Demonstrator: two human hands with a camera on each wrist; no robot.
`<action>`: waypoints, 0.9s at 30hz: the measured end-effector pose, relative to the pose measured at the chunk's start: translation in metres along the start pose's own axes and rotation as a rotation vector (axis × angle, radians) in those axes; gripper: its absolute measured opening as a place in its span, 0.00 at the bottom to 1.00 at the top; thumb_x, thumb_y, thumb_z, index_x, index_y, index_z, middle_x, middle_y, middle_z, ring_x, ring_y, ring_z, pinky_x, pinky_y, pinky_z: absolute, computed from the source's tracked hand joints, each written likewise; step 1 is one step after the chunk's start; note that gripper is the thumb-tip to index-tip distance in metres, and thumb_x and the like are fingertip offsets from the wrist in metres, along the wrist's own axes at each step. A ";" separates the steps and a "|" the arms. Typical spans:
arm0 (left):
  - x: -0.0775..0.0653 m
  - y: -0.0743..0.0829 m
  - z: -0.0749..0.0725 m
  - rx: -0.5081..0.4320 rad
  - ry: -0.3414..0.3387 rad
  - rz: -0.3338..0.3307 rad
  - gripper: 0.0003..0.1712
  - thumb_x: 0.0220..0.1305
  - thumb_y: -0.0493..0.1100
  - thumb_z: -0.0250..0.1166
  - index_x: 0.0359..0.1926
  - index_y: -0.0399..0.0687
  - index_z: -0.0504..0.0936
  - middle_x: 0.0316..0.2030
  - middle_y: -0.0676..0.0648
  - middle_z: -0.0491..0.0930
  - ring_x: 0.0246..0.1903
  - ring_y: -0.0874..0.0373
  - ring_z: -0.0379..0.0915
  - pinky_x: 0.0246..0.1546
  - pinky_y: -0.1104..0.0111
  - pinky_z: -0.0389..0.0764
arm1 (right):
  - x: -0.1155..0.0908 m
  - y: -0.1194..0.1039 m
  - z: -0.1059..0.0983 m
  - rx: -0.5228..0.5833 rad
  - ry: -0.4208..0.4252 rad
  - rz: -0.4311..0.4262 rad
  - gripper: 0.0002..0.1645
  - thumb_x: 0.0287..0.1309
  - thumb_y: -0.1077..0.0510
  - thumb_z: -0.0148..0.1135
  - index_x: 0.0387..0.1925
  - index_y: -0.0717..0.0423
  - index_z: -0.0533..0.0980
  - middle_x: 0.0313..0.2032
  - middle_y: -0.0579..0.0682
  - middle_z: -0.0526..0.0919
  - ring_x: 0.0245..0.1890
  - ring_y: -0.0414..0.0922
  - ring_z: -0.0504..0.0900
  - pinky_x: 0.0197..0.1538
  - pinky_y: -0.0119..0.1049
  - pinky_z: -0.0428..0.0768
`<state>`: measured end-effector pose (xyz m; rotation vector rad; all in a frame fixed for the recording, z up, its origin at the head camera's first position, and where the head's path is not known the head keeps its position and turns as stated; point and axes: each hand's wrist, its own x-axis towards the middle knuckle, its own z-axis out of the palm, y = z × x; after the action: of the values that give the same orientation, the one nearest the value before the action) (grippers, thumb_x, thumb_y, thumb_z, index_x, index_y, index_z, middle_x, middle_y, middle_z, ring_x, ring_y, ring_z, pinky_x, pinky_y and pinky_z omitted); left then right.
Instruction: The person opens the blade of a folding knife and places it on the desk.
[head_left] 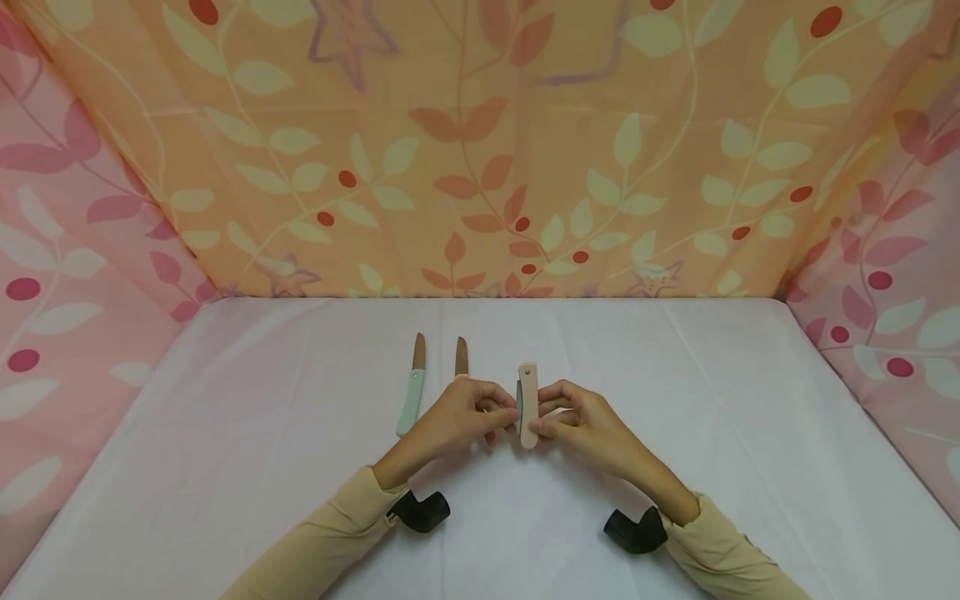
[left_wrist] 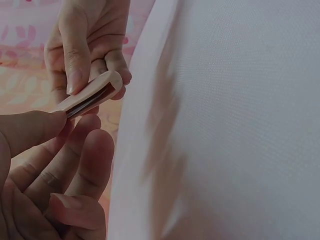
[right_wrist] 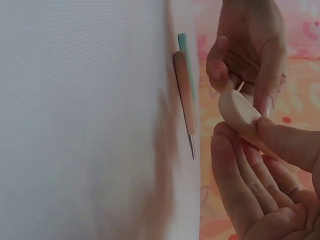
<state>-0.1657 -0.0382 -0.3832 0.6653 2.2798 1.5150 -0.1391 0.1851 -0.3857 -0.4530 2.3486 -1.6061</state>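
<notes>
A pale beige folding knife (head_left: 528, 400) is held up above the white cloth, its blade folded into the handle slot. My right hand (head_left: 585, 418) grips the handle between thumb and fingers. From the other side, my left hand (head_left: 468, 410) pinches at the blade edge with thumb and fingertips; the slot and dark blade (left_wrist: 87, 103) show in the left wrist view. Left of the hands lie two unfolded knives: one with a mint green handle (head_left: 410, 402), the other with a peach handle (right_wrist: 184, 90), mostly hidden behind my left hand in the head view.
White cloth (head_left: 675, 367) covers the table. An orange leaf-patterned curtain (head_left: 480, 150) stands at the back, with pink patterned cloth (head_left: 60, 333) along the sides. Black wrist cameras (head_left: 423, 511) sit below both wrists.
</notes>
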 end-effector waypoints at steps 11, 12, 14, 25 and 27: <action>-0.002 0.002 0.000 0.026 0.017 -0.006 0.07 0.66 0.37 0.62 0.36 0.36 0.85 0.26 0.44 0.87 0.20 0.60 0.78 0.21 0.72 0.73 | -0.001 -0.002 -0.002 -0.028 -0.010 0.002 0.23 0.64 0.59 0.65 0.54 0.68 0.71 0.49 0.63 0.82 0.41 0.46 0.88 0.41 0.32 0.82; -0.003 0.002 -0.001 0.026 0.022 -0.006 0.08 0.66 0.37 0.62 0.37 0.36 0.85 0.26 0.45 0.86 0.21 0.59 0.78 0.22 0.72 0.74 | -0.001 -0.002 -0.003 -0.029 -0.011 0.006 0.23 0.64 0.58 0.65 0.54 0.68 0.71 0.49 0.63 0.82 0.41 0.46 0.88 0.41 0.32 0.82; -0.003 0.002 -0.002 0.017 0.024 -0.016 0.08 0.66 0.38 0.62 0.37 0.36 0.85 0.25 0.46 0.86 0.21 0.59 0.78 0.23 0.71 0.74 | -0.001 -0.002 -0.004 -0.038 -0.014 0.011 0.23 0.64 0.58 0.65 0.55 0.67 0.72 0.48 0.62 0.82 0.41 0.45 0.88 0.41 0.33 0.82; 0.000 -0.002 -0.004 -0.006 -0.045 -0.036 0.10 0.66 0.42 0.64 0.38 0.38 0.85 0.27 0.39 0.85 0.22 0.59 0.75 0.25 0.72 0.72 | -0.002 -0.004 -0.005 -0.013 -0.030 0.017 0.25 0.64 0.59 0.64 0.57 0.69 0.70 0.48 0.63 0.81 0.40 0.44 0.88 0.42 0.34 0.83; 0.000 -0.002 -0.003 0.002 -0.062 -0.025 0.10 0.65 0.43 0.66 0.38 0.39 0.86 0.27 0.39 0.85 0.22 0.61 0.75 0.24 0.73 0.72 | -0.001 -0.004 -0.005 -0.004 -0.026 0.015 0.25 0.64 0.59 0.64 0.57 0.69 0.70 0.49 0.63 0.81 0.40 0.44 0.88 0.42 0.35 0.83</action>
<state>-0.1681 -0.0411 -0.3836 0.6716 2.2362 1.4605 -0.1392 0.1883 -0.3805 -0.4533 2.3309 -1.5792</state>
